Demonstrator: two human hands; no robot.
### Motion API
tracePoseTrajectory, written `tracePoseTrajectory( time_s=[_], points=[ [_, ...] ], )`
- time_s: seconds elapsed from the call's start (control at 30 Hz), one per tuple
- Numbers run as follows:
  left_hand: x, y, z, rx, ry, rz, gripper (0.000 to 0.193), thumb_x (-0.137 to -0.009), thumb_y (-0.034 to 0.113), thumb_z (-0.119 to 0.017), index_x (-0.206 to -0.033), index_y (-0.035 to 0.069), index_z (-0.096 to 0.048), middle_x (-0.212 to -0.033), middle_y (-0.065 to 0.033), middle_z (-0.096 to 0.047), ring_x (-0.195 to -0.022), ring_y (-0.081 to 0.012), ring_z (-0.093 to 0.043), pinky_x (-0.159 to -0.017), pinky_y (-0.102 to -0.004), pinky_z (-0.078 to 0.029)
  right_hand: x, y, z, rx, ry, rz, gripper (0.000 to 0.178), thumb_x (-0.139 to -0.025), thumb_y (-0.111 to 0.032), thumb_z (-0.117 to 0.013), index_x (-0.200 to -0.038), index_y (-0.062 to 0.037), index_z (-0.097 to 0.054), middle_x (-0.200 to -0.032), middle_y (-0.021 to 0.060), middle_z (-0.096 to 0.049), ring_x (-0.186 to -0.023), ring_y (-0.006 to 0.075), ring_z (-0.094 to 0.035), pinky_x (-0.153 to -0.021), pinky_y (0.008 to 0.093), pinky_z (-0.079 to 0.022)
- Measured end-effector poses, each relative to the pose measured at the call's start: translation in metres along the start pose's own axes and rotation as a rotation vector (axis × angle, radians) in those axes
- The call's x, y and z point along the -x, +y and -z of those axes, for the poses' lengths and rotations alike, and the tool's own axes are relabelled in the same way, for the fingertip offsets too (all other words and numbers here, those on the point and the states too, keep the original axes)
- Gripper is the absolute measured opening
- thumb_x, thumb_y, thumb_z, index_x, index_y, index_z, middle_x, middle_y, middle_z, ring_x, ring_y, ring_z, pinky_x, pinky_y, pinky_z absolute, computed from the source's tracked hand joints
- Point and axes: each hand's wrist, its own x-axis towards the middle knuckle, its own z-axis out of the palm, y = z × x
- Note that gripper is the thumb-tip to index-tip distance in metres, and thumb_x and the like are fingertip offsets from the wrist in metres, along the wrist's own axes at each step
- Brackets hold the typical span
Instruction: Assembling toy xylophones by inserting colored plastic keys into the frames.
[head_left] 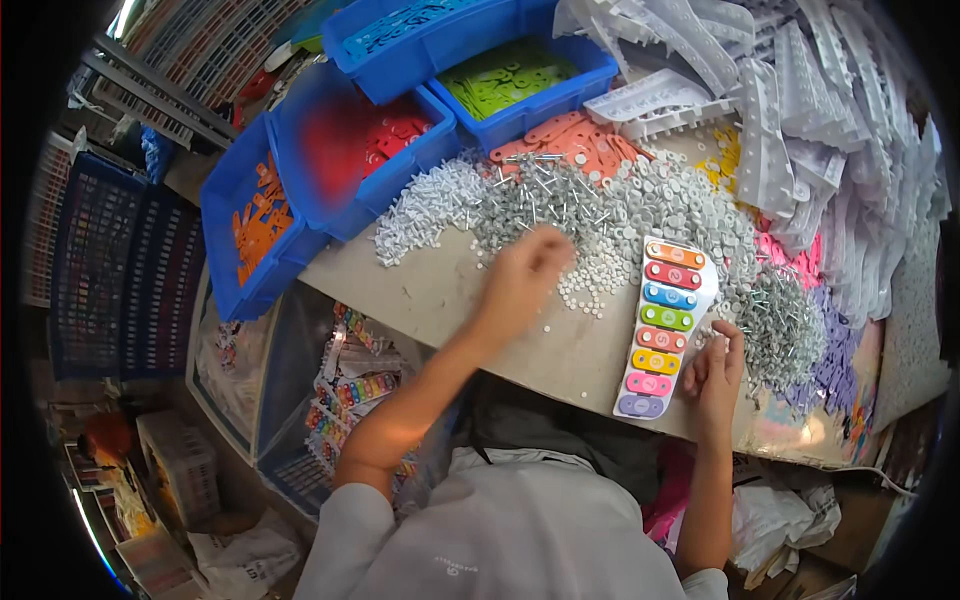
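A toy xylophone [660,340] with a white base and a row of coloured bars lies on the table in front of me, white caps showing on most bars. My left hand [530,268] is over the near side of the loose metal pins [545,200], fingers curled together and slightly blurred. Whatever its fingertips hold is hidden. Small white rings [583,285] are scattered just right of it. Beside the xylophone's right edge is my right hand [712,375], its fingers bent in loosely; I cannot make out what lies in them.
Blue bins [345,215] of orange, red, green and blue bars stand at the back left. White plastic bases [770,130] are heaped at the back right. A second pin pile [775,325] and purple bars [835,355] lie at right. Below the table's left edge, a crate [285,430] contains finished-looking xylophones.
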Motion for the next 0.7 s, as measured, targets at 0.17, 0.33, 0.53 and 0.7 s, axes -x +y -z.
tracePoseTrajectory(
  time_s=[0.17,0.33,0.53,0.7],
  points=[
    [-0.012,-0.015,0.083,-0.634,0.363,-0.264,0.008,-0.094,0.012,-0.067,-0.095,0.005,-0.069,-0.089,-0.0111,-0.068,-0.080,-0.0311,-0.067,-0.069,-0.0406,-0.052,0.007,0.010,-0.003,-0.070,0.100,0.157,0.017,-0.107,-0.019,-0.054,-0.118,-0.0067,-0.051,-0.063,-0.0039,-0.043,-0.050,0.0060,-0.045,-0.045,0.0213,-0.032],
    [-0.013,-0.034,0.093,-0.896,0.212,-0.296,0.008,-0.092,0.009,-0.067,-0.096,0.003,-0.069,-0.093,-0.0126,-0.066,-0.092,-0.0336,-0.064,-0.081,-0.0436,-0.051,0.010,0.014,-0.003,0.117,0.086,0.216,0.011,-0.105,-0.016,-0.055,-0.107,-0.0061,-0.055,-0.065,-0.0024,-0.051,-0.052,0.0061,-0.048,-0.048,0.0211,-0.037],
    [-0.010,-0.043,0.104,-1.024,0.252,-0.328,0.011,-0.094,0.007,-0.063,-0.101,0.002,-0.071,-0.096,-0.0153,-0.061,-0.093,-0.0356,-0.061,-0.082,-0.0417,-0.048,0.036,0.006,0.005,0.372,0.094,0.226,0.008,-0.100,-0.007,-0.062,-0.105,-0.0009,-0.062,-0.081,0.0028,-0.065,-0.068,0.0077,-0.060,-0.060,0.0237,-0.046],
    [-0.020,-0.045,0.103,-1.178,0.192,-0.361,0.009,-0.095,0.008,-0.063,-0.100,0.006,-0.069,-0.099,-0.0119,-0.058,-0.098,-0.0326,-0.058,-0.087,-0.0428,-0.044,0.045,-0.016,0.067,0.787,0.655,0.488,0.007,-0.096,-0.006,-0.063,-0.101,-0.0006,-0.065,-0.084,0.0076,-0.067,-0.072,0.0143,-0.061,-0.068,0.0300,-0.049]
  ],
)
